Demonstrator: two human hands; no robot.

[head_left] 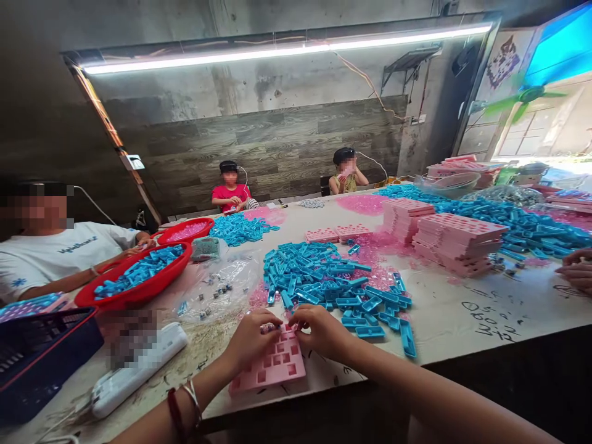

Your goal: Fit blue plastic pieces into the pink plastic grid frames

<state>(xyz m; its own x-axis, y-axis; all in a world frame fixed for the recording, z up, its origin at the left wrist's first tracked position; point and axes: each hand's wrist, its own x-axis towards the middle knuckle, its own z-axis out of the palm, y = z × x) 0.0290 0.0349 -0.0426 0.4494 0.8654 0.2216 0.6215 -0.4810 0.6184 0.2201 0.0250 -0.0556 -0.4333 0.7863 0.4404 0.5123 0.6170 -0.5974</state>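
Note:
A pink tray with rows of square holes (pixel 280 365) lies tilted to my view at the table's front edge. My left hand (pixel 253 336) rests over its far left part, fingers curled together; a small shiny bit shows at the fingertips, too small to name. At the tray's far right corner, my right hand (pixel 320 332) has thumb and fingers pinched; whatever is between them is hidden. Just beyond both hands spreads a heap of blue trough-shaped plastic pieces (pixel 314 274). Small clear pink pieces (pixel 259 299) lie scattered at the heap's left edge.
Stacks of pink trays (pixel 456 243) stand to the right. On the left are a red basin (pixel 139 290) of blue pieces, a clear plastic bag (pixel 222 283) with small metallic parts, a white power strip (pixel 139 367) and a dark basket (pixel 46 364). Several other people sit around the table.

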